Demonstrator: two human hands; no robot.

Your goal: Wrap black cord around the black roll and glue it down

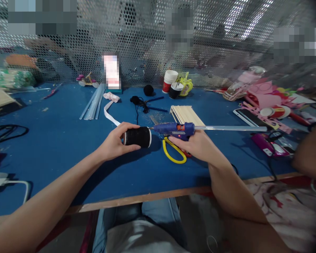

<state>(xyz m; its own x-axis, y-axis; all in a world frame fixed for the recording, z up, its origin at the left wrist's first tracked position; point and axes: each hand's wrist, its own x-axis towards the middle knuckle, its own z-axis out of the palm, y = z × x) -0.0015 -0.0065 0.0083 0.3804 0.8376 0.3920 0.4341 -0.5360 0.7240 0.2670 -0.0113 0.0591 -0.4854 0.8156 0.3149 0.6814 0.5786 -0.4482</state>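
Observation:
My left hand (118,140) is closed around a cup wrapped in black yarn (137,137), which lies on its side with a white rim facing right. A white ribbon (111,114) runs from behind this hand to a bunched end further back. In my right hand (195,144) is a blue glue gun (173,129), its nozzle pointing left at the cup's rim; whether they touch I cannot tell. A long clear glue stick (231,128) sticks out of the gun's back. Below the gun lie yellow-handled scissors (175,154), partly hidden.
Behind are glue sticks (92,103), a black yarn ball (148,90), paper cups (170,80) and a phone (112,72). Wooden sticks (186,114) lie behind the gun. Pink scraps (265,95) and another person's arm (310,151) are at right. A perforated metal screen (147,42) backs the table.

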